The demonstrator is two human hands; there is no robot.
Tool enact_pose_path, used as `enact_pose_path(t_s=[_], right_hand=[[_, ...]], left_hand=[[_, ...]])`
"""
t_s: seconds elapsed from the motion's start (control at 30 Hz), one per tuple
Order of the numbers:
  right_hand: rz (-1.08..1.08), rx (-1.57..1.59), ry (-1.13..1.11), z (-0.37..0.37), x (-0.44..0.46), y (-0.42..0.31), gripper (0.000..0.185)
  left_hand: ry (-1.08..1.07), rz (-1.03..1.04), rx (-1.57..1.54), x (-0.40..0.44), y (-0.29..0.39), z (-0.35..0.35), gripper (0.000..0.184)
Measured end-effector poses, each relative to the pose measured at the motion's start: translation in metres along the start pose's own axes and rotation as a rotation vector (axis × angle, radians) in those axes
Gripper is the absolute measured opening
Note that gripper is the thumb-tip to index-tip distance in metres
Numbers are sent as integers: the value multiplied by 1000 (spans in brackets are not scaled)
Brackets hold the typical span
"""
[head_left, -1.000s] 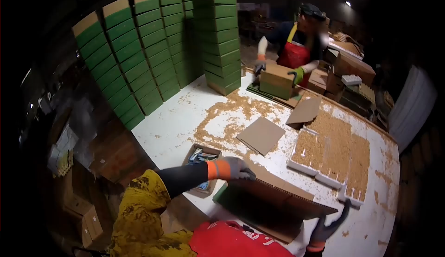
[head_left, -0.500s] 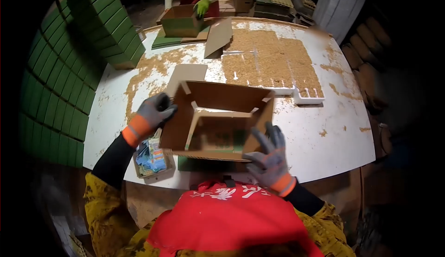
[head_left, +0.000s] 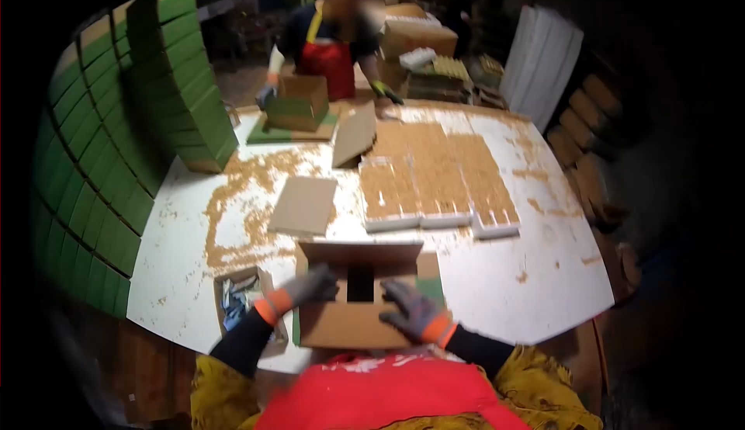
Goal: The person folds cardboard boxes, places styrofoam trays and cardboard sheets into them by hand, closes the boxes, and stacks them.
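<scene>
In front of me on the table is a cardboard box with green on its sides. Its near flap and side flaps lie folded inward around a dark gap, while the far flap stands raised. My left hand, in a grey glove with an orange cuff, rests on the left side of the box top with fingers stretched toward the gap. On the right side, my right hand lies on the flaps with its fingers apart. Neither hand grasps anything.
Left of the box is a small open carton of packets. Cardboard sheets and white trays with brown granular filling lie beyond. Stacked green boxes line the left. A person across the table handles another box.
The box has gone from tilted and held up with its inside showing to standing on the table, flaps folded in. Both hands moved onto its top. My view has tilted up.
</scene>
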State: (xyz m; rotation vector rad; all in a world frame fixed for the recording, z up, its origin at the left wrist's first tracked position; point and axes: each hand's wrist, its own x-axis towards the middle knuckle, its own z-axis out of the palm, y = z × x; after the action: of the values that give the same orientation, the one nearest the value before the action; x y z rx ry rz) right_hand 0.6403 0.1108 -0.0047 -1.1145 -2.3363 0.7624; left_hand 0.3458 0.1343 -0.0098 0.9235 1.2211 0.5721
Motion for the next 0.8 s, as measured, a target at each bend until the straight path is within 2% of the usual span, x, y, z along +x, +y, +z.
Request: enact_pose_path(t_s=[0.03, 0.07, 0.1, 0.17, 0.2, 0.23, 0.3, 0.33, 0.37, 0.43, 0.47, 0.53, 0.57, 0.6, 0.67, 0.7, 0.73, 0.77, 0.8], right_hand=[[-166, -296, 17, -5, 7, -11, 66], [-292, -518, 45, -17, 13, -30, 69], [-288, -537, 93, -31, 24, -41, 70], [-263, -566, 204, -59, 55, -55, 73], [-194, -443, 337, -56, 70, -36, 74], [-148, -493, 210, -46, 69, -15, 72], [-180, -370, 5, -52, 46, -26, 62], [-123, -171, -190, -23, 28, 0, 52], [-171, -153, -191, -22, 6, -10, 39], [-160, 230, -230, -23, 1, 14, 32], [137, 654, -11, -17, -5, 25, 32], [303, 821, 299, -32, 8, 50, 41], [569, 914, 356, -37, 13, 58, 47], [798, 988, 234, -44, 18, 69, 50], [796, 1162, -45, -58, 14, 79, 59], [547, 1234, -190, -71, 17, 71, 65], [468, 1182, -90, -83, 16, 57, 60], [426, 1076, -78, -93, 20, 58, 52], [391, 979, -67, -99, 20, 60, 44]], left_hand=[[-2, 380, 430, 15, -37, -12, 51], [430, 389, 764, -16, -15, 27, 39], [619, 409, 727, -11, -28, 42, 31], [973, 749, 950, -7, -37, 63, 39], [975, 741, 887, -12, -28, 66, 61], [1162, 825, 1000, -23, -19, 69, 72], [1357, 785, 886, -27, -21, 62, 79], [1329, 619, 931, -19, -27, 47, 88], [1210, 453, 503, -12, -30, 50, 73], [833, -64, 689, -3, -38, 25, 57], [1014, 183, 945, 0, -43, 27, 52], [916, 183, 913, -23, -13, 43, 50], [866, 188, 906, -37, 7, 51, 49], [876, 314, 925, -48, 21, 59, 50], [909, 616, 944, -65, 44, 68, 46], [927, 775, 934, -66, 52, 71, 45], [1019, 992, 909, -59, 44, 64, 39], [1060, 1044, 605, -50, 43, 57, 38], [1018, 1025, 165, -32, 30, 44, 41]])
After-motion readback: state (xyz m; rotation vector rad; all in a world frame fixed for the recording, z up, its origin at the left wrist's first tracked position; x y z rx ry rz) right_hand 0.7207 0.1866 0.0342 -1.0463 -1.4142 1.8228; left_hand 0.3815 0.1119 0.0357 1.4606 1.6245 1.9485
